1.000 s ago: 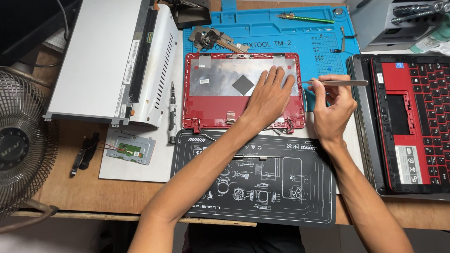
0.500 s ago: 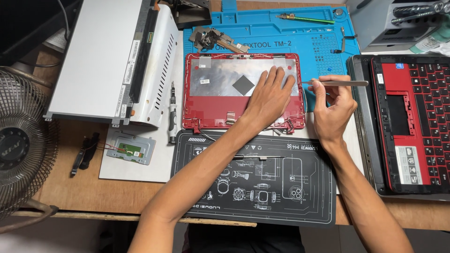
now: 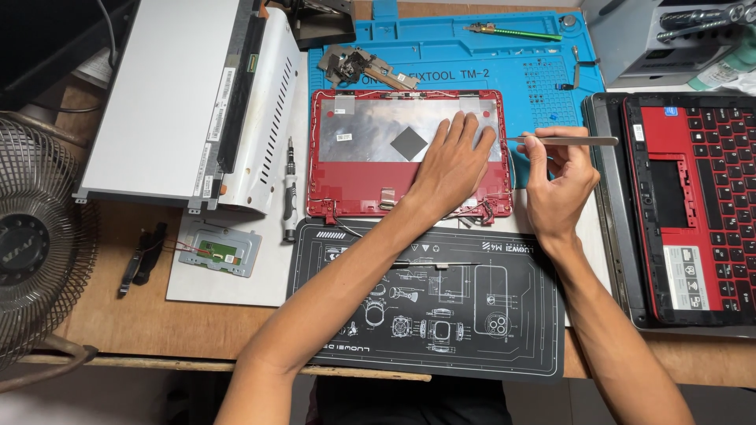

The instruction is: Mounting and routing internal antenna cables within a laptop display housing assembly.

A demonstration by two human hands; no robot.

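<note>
A red laptop lid shell [image 3: 358, 185] lies open side up, with a silver foil lining and a small dark square pad [image 3: 409, 142]. My left hand [image 3: 457, 161] rests flat on its right part, fingers spread toward the upper right corner. My right hand [image 3: 557, 185] holds metal tweezers [image 3: 571, 141] level, their tip pointing left at the shell's right edge near my left fingertips.
A black repair mat [image 3: 441, 330] lies nearest me, a blue silicone mat [image 3: 472, 59] beyond. A red keyboard deck [image 3: 693, 205] sits right; a grey panel [image 3: 165, 102], screwdriver [image 3: 290, 193], touchpad board [image 3: 216, 248] and fan [image 3: 35, 244] lie left.
</note>
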